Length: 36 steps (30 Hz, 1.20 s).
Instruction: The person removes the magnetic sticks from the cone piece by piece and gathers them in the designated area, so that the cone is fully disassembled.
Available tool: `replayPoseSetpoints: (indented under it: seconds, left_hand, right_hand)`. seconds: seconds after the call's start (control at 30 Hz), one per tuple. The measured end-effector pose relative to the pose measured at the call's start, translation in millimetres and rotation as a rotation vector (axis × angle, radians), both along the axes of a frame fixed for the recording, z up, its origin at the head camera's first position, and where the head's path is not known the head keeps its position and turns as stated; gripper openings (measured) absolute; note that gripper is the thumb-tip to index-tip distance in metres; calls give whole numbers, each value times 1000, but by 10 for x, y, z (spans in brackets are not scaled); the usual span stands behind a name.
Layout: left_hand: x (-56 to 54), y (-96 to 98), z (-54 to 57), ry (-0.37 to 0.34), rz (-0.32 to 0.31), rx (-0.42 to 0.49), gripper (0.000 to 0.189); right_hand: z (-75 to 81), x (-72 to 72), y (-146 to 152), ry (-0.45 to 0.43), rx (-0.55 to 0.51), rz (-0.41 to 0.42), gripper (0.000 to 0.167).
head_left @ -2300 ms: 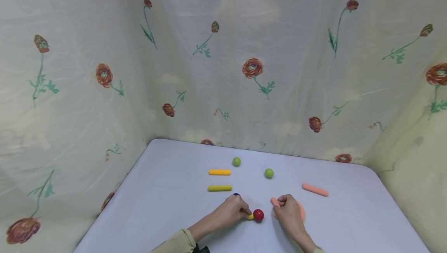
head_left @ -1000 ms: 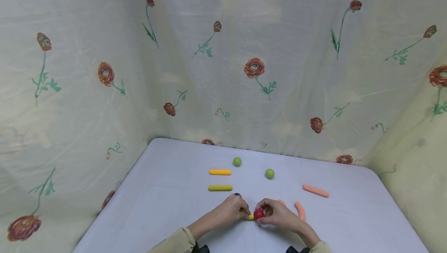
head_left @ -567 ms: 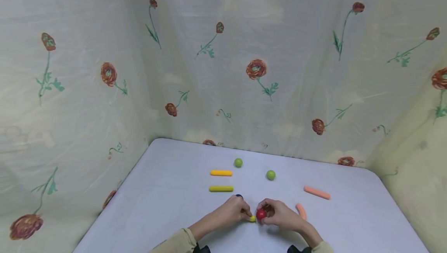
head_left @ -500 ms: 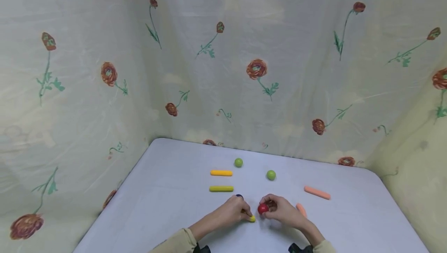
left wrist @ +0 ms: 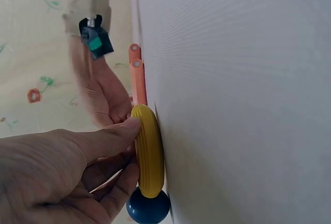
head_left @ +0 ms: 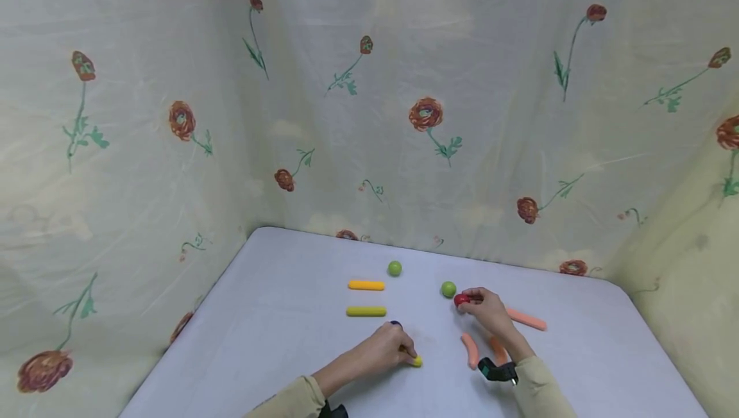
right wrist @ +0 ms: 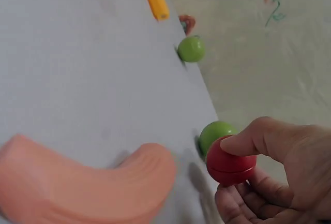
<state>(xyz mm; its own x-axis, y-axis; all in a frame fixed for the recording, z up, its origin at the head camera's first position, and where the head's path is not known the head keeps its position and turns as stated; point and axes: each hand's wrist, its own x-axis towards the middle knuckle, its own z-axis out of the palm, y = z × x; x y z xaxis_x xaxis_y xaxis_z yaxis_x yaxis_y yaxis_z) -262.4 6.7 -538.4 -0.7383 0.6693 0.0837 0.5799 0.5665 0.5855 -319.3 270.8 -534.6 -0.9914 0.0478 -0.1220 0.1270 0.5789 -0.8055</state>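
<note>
My left hand [head_left: 388, 349] pinches a curved yellow piece with grooves [left wrist: 149, 151] between thumb and fingers, low over the white table [head_left: 288, 341]. Just beyond that hand sits a dark blue ball [left wrist: 148, 206], mostly hidden in the head view. Farther back on the right, my right hand [head_left: 489, 313] holds a red ball [right wrist: 231, 163] by thumb and fingertips, raised over the table. Close beside it is a green ball [head_left: 448, 289], which the red one overlaps in the right wrist view. Two curved peach pieces, one of them [head_left: 470, 351] fully visible, lie below the right wrist.
A straight peach stick [head_left: 528, 320] lies behind the right hand, partly covered. Toward the back left are an orange stick [head_left: 366, 285], an olive-yellow stick [head_left: 366, 311] and a second green ball [head_left: 394, 268]. Flowered cloth [head_left: 346, 117] hangs around the table.
My right hand left a curved peach piece, grasped the red ball beside the yellow piece, then lifted it back and right toward the green ball. The left hand stays with the yellow piece.
</note>
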Motion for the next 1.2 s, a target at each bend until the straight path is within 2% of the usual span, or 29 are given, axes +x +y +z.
replayPoseSetpoints:
  seconds: [0.27, 0.5, 0.63, 0.7, 0.87, 0.93, 1.0, 1.2]
  left_hand:
    - [5, 3, 3, 16, -22, 6, 6]
    - [18, 2, 32, 26, -25, -24, 7]
    - [4, -56, 107, 16, -15, -39, 9]
    - [-29, -107, 152, 20, -5, -14, 10]
    - [-174, -221, 198, 46, 62, 74, 16]
    - [-234, -260, 174, 36, 84, 76, 17]
    - [-276, -292, 141, 10, 85, 62, 20]
    - [-329, -331, 80, -49, 7, 47, 25]
  right_hand:
    - [-96, -137, -30, 25, -29, -18, 43]
    - [-145, -146, -25, 46, -28, -3, 51]
    - [-96, -72, -61, 50, 1, -12, 59]
    - [-48, -3, -105, 78, 15, -17, 59]
    - [64, 274, -297, 150, 75, 3, 49]
    - [86, 399, -415, 157, 106, 38, 42]
    - [86, 511, -531, 140, 119, 107, 36]
    - [23, 754, -730, 106, 81, 433, 29]
